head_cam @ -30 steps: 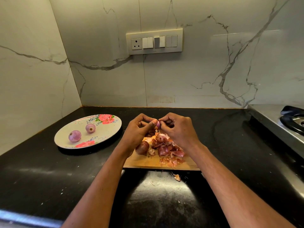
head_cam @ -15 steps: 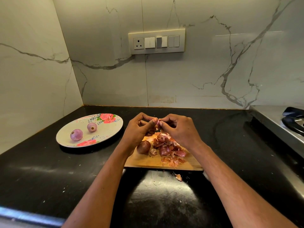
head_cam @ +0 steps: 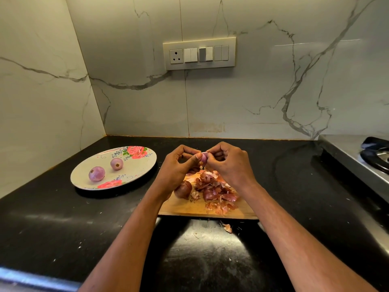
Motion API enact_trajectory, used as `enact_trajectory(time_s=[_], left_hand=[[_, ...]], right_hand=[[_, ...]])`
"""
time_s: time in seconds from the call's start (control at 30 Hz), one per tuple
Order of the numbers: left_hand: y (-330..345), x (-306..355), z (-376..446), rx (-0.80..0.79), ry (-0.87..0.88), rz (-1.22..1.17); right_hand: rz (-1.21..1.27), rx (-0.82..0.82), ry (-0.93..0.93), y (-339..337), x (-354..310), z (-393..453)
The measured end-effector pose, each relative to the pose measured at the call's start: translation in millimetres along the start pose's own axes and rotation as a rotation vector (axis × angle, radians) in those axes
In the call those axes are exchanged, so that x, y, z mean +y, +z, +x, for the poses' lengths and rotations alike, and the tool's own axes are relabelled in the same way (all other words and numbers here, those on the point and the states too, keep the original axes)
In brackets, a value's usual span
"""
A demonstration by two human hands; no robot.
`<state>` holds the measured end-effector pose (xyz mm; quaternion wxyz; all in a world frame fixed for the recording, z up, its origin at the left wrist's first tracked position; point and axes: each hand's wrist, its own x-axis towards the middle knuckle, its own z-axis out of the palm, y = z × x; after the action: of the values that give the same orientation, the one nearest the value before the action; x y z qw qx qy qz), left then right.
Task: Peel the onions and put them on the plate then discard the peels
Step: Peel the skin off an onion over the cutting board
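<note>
A: Where are the hands?

B: Both are raised together above the far end of the board (head_cam: 189,209). The left hand (head_cam: 176,167) and the right hand (head_cam: 229,163) meet at the fingertips, and between them they pinch a small onion (head_cam: 203,157). Its pale purple flesh shows between the left thumb and the right fingers.

A: Is it fully peeled?

B: I can't tell. A shred of skin hangs from its underside, but most of the onion is hidden by the fingers.

A: And the other onions?

B: Two peeled ones lie on the plate (head_cam: 145,163), well apart from the hands. The near one (head_cam: 96,174) sits toward the plate's front left, the far one (head_cam: 116,163) just beyond and to its right. They do not touch. One unpeeled onion (head_cam: 183,189), brown-skinned, rests on the board beside the left wrist.

A: The peels?

B: A heap of peels (head_cam: 214,190) covers the middle and right of the board, under the right hand. One stray scrap (head_cam: 228,228) lies on the counter (head_cam: 52,224), just in front of the board's near edge.

A: What else is there?

B: The plate is on the counter to the left of the board. A stove (head_cam: 357,157) stands at the right edge, and a switch panel (head_cam: 199,53) is on the marble wall behind.
</note>
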<state>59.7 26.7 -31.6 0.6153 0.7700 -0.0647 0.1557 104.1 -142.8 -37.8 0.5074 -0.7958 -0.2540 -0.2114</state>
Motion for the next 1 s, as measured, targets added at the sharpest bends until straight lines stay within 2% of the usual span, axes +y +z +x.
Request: enact_trajectory(time_s=[0.17,0.27,0.43,0.67,0.83,1.0], left_hand=[[-2,-1,1,0.009,-0.022,-0.011],[-4,0,2,0.039,-0.036,-0.021],[-3,1,1,0.014,-0.032,-0.020],[0,-2,3,-0.025,-0.031,-0.007],[-1,0,2,-0.040,-0.044,-0.078],[-3,2,1,-0.032,-0.035,-0.132]], right_hand=[[0.077,-0.031,-0.001,-1,-3,-2],[0.031,-0.065,-0.040,0,-4,-2],[-0.048,0.003,-0.085,0,-4,-2],[-0.067,0.025,-0.051,0,-6,-3],[0.032,0.067,0.045,2,-10,-3],[0.290,0.055,0.249,7,-13,-2]])
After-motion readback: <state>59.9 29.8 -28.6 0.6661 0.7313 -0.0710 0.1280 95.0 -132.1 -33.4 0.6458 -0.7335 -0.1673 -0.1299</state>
